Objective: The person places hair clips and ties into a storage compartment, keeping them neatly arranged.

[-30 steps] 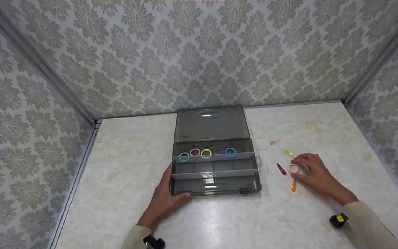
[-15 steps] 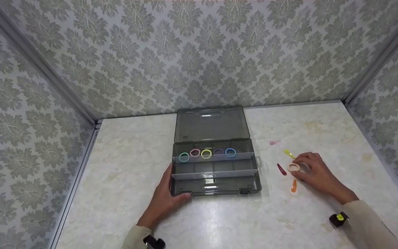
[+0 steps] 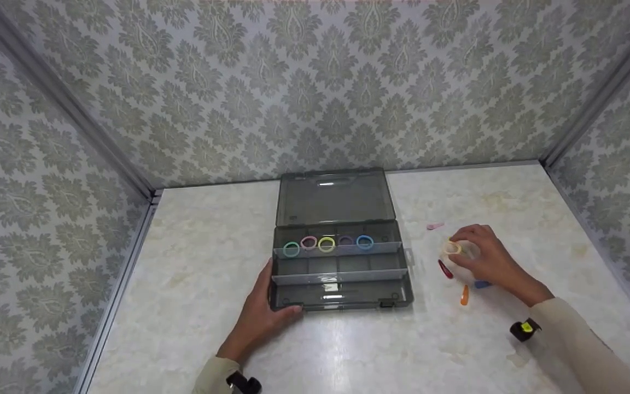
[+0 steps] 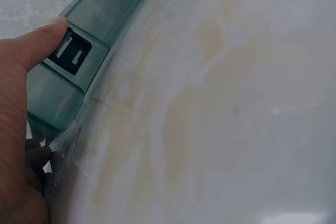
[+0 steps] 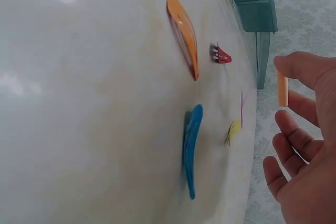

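In the head view, my left hand (image 3: 257, 320) grips the near left corner of a smoky grey compartment box (image 3: 337, 200) whose lid lies back. The left wrist view shows its thumb (image 4: 44, 38) on the box's front by a latch. My right hand (image 3: 487, 260) pinches a peach hair tie (image 5: 283, 90) between thumb and forefinger, raised over the table right of the box. Near it lie a red hair clip (image 3: 445, 269), an orange hair clip (image 3: 465, 295) and a blue hair clip (image 5: 192, 150). A yellow hair clip (image 5: 234, 129) is mostly hidden in the head view.
Several coloured hair ties, among them a green hair tie (image 3: 291, 255) and a blue hair tie (image 3: 357, 243), sit in a row in the box's back compartment. A pink hair clip (image 3: 435, 226) lies farther back. Patterned walls (image 3: 315, 82) enclose the table.
My right hand has lifted the peach hair tie and moved it back and slightly left, uncovering the blue clip. My left hand stays at the box corner.
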The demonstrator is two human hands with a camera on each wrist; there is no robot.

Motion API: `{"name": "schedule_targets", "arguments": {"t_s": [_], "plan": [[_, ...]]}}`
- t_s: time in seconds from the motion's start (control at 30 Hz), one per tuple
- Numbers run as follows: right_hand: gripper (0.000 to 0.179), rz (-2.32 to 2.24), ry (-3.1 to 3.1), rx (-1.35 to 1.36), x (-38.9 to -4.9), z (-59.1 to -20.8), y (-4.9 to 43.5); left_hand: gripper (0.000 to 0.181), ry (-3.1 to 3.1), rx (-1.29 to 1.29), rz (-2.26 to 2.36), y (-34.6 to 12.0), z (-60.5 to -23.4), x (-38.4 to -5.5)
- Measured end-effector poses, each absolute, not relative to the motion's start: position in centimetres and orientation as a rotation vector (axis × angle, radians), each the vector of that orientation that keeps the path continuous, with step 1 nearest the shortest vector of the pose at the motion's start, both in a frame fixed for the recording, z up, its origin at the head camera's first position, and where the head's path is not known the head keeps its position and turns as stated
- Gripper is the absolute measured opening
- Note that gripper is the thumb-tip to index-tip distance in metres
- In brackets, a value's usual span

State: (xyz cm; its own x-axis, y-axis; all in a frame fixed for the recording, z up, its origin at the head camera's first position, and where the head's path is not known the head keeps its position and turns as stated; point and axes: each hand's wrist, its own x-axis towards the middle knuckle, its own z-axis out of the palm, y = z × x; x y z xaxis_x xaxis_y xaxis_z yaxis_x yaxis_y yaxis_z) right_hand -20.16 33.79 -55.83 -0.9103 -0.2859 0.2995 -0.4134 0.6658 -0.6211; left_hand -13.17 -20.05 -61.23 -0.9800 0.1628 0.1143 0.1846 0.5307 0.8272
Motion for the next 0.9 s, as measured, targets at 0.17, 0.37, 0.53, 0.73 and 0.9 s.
{"name": "schedule_targets", "arguments": {"t_s": [0.17, 0.37, 0.53, 0.73, 0.9], "plan": [[0.029, 1.1, -2.69, 0.613, -21.1, -55.4, 32.7, 0.132, -2.728, -0.306, -1.48, -20.1, -61.3, -13.1], [0.03, 1.149, -2.694, 0.683, -22.2, -54.7, 31.6, 0.132, -2.74, -0.285, -1.474, -20.2, -61.3, -13.1], [0.029, 1.188, -2.717, 0.7, -23.2, -54.3, 30.5, 0.133, -2.736, -0.274, -1.509, -20.2, -61.4, -13.1], [0.03, 1.175, -2.677, 0.767, -24.1, -54.2, 29.2, 0.131, -2.723, -0.316, -1.493, -20.2, -61.5, -13.3], [0.029, 1.196, -2.666, 0.817, -24.6, -54.0, 28.1, 0.131, -2.718, -0.332, -1.479, -20.2, -61.5, -13.4]]}}
